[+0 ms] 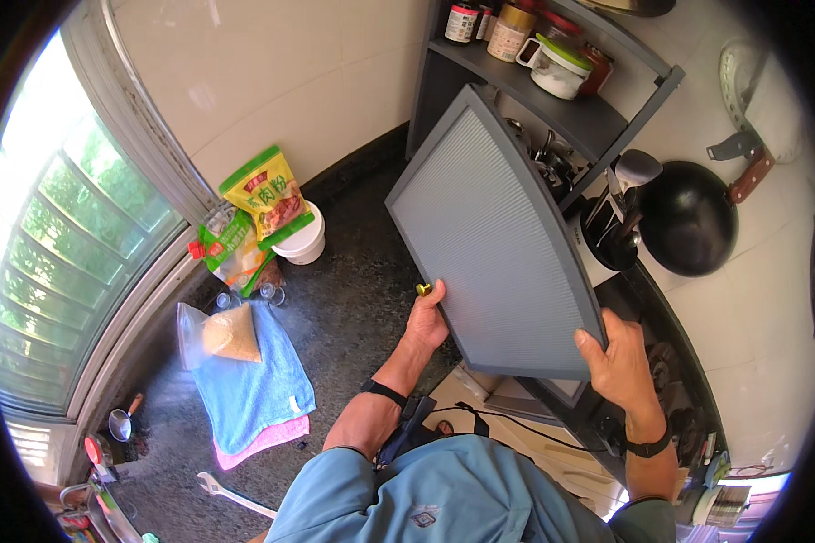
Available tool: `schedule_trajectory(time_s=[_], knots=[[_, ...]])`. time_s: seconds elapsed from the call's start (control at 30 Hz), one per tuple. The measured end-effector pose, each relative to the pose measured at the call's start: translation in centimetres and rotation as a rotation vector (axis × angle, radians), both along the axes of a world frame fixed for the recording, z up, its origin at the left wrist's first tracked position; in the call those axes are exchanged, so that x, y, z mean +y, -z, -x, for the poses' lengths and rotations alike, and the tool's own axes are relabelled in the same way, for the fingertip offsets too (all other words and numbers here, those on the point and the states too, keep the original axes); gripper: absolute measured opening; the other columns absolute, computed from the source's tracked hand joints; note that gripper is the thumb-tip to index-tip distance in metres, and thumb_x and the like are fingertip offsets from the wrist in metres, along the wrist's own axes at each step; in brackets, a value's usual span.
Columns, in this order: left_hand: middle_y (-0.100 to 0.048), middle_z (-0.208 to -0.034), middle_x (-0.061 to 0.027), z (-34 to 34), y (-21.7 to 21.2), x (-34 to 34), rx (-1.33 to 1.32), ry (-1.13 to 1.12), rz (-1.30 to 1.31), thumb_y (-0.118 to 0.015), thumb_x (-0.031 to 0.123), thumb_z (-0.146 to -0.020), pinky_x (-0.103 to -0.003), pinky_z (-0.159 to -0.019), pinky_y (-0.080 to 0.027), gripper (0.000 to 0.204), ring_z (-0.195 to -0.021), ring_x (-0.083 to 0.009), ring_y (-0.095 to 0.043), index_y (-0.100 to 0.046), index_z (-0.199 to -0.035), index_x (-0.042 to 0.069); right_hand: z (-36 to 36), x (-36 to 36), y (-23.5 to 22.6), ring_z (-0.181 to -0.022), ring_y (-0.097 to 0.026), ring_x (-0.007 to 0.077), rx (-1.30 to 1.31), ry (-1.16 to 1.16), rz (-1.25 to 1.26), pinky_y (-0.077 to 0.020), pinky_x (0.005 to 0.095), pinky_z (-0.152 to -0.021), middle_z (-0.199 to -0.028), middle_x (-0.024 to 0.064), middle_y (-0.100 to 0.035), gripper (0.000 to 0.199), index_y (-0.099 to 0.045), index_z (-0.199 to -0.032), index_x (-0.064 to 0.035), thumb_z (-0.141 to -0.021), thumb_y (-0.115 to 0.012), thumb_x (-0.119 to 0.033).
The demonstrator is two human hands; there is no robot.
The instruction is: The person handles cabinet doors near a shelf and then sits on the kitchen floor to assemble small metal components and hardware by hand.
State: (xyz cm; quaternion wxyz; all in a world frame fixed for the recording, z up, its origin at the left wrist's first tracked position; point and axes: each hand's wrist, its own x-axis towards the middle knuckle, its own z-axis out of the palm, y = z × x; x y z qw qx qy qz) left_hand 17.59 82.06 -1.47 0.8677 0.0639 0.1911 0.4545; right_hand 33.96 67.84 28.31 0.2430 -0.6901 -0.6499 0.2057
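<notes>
Both hands hold a grey framed cabinet door point(498, 244) with a ribbed panel, tilted in front of me above the counter. My left hand point(428, 321) grips its left edge near the bottom, thumb on the front face and fingers hidden behind. A small brass-coloured knob point(423, 290) sticks out right beside that thumb. My right hand point(618, 362) is wrapped round the lower right corner, thumb on the frame. Behind the door's upper part stands a dark grey shelf rack point(598, 118), partly hidden by it.
Jars and a green-lidded container point(560, 68) stand on the rack. A utensil holder point(607, 240) and a hanging wok point(690, 217) are at right. On the left counter lie food bags point(267, 195), a white tub point(301, 240), a blue towel point(258, 389) and a wrench point(235, 496).
</notes>
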Motion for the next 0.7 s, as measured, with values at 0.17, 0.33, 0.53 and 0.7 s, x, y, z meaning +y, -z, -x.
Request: schedule_trajectory(time_s=[0.17,0.33,0.53,0.7], knots=[[-0.051,-0.136,-0.0048,-1.0,0.3,1.0,-0.093,-0.022,-0.137,-0.069,0.044,-0.084,-0.049,-0.111,-0.030,0.064,-0.129,-0.0258,-0.043,-0.048,-0.133,0.009,1.9,-0.7,0.1,-0.067,-0.059,0.0420,-0.127,-0.111,-0.113,-0.0469,0.0427,-0.058,-0.076,0.0238,-0.060,0.017,-0.056,-0.088,0.0051,-0.081,-0.065,-0.008],[-0.050,-0.138,-0.0038,-2.2,0.4,2.7,-0.124,-0.122,-0.044,-0.068,0.045,-0.084,-0.047,-0.112,-0.029,0.065,-0.130,-0.0257,-0.042,-0.047,-0.135,0.010,1.7,1.1,1.5,-0.065,-0.058,0.0398,-0.193,-0.091,-0.268,-0.0452,0.0425,-0.056,-0.073,0.0214,-0.059,0.017,-0.056,-0.092,0.0034,-0.081,-0.065,-0.006],[-0.055,-0.131,-0.0077,-4.6,-2.3,5.6,-0.089,-0.120,0.088,-0.069,0.039,-0.086,-0.046,-0.108,-0.036,0.056,-0.123,-0.0270,-0.048,-0.052,-0.129,0.005,1.2,6.5,0.6,-0.055,-0.054,0.0352,-0.138,-0.048,-0.325,-0.0419,0.0382,-0.051,-0.063,0.0187,-0.054,0.013,-0.053,-0.088,0.0033,-0.084,-0.063,-0.004],[-0.057,-0.127,-0.0099,-4.9,-2.2,8.7,-0.058,-0.138,0.069,-0.070,0.037,-0.086,-0.046,-0.105,-0.039,0.056,-0.119,-0.0277,-0.051,-0.053,-0.126,0.003,1.3,8.6,-0.6,-0.049,-0.052,0.0273,-0.069,-0.005,-0.264,-0.0400,0.0341,-0.048,-0.059,0.0160,-0.052,0.013,-0.051,-0.084,0.0032,-0.086,-0.062,-0.005]])
